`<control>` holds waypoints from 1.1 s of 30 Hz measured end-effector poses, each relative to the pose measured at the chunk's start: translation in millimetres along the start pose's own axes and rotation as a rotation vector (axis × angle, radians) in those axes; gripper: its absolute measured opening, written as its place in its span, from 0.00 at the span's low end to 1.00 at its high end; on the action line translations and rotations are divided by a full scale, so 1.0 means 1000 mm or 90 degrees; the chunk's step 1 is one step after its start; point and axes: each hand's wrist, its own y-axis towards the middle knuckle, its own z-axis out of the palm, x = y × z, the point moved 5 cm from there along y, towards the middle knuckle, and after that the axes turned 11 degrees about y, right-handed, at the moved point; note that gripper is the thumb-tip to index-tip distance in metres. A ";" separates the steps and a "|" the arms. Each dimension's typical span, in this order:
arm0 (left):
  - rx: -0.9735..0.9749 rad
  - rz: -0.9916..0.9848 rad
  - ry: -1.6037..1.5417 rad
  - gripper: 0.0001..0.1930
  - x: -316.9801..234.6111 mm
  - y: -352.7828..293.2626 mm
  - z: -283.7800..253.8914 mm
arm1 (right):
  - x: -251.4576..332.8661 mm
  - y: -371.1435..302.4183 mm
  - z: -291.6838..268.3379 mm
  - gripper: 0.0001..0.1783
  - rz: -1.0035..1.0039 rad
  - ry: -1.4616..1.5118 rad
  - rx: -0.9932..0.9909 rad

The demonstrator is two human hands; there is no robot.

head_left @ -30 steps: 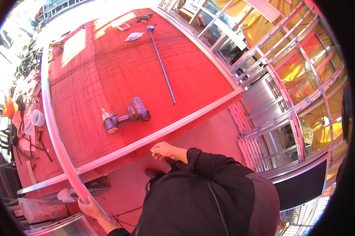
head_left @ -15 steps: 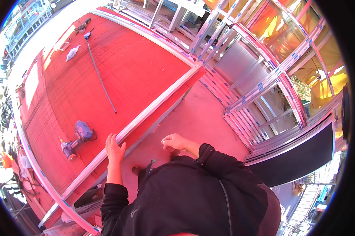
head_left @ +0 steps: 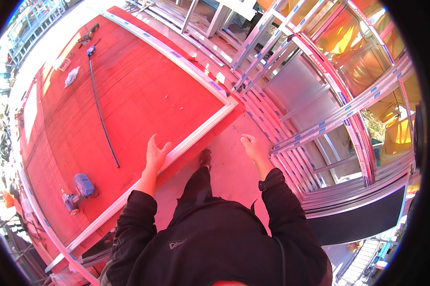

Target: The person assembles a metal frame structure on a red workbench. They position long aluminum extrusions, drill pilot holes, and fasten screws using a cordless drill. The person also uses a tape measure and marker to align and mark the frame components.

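Observation:
My left hand (head_left: 156, 152) is over the near edge of a red-covered work table (head_left: 134, 100), its thumb and fingers apart and nothing in it. Just beneath that hand runs a white profile bar (head_left: 203, 126), part of a long frame lying on the table; I cannot tell whether the hand touches it. Out past the table's corner, my right hand (head_left: 255, 148) hangs in the air above the floor. Its fingers are loosely bent, with no object visible in them. A blue cordless drill (head_left: 84, 186) lies on the table to the left of my left hand.
A tape measure (head_left: 91, 50) lies on the table with its blade (head_left: 99, 109) drawn out. Beyond it are another power tool (head_left: 88, 35) and a crumpled white bag (head_left: 72, 76). Metal frames (head_left: 336, 95) stand at the right, above a dark panel (head_left: 358, 219). My shoe (head_left: 205, 157) is beside the table.
I have stepped forward along the table, and one leg and shoe now show. My left hand has moved forward along the bar; my right hand has swung outward to the right.

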 end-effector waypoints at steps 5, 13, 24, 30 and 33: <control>-0.047 -0.033 -0.245 0.48 -0.098 0.167 0.048 | 0.052 0.136 0.004 0.32 -0.118 -0.057 -0.047; -0.080 -0.099 -0.348 0.51 -0.164 0.384 0.134 | 0.047 0.205 0.038 0.24 -0.041 -0.068 0.068; -0.270 -0.046 -0.289 0.43 -0.163 0.364 0.205 | 0.030 0.166 0.014 0.25 -0.074 -0.195 -0.017; -0.124 -0.097 -0.448 0.42 -0.180 0.324 0.172 | 0.016 0.144 0.016 0.24 -0.066 -0.168 0.042; -0.099 -0.096 -0.473 0.43 -0.186 0.311 0.162 | 0.004 0.136 0.016 0.25 -0.026 -0.128 0.075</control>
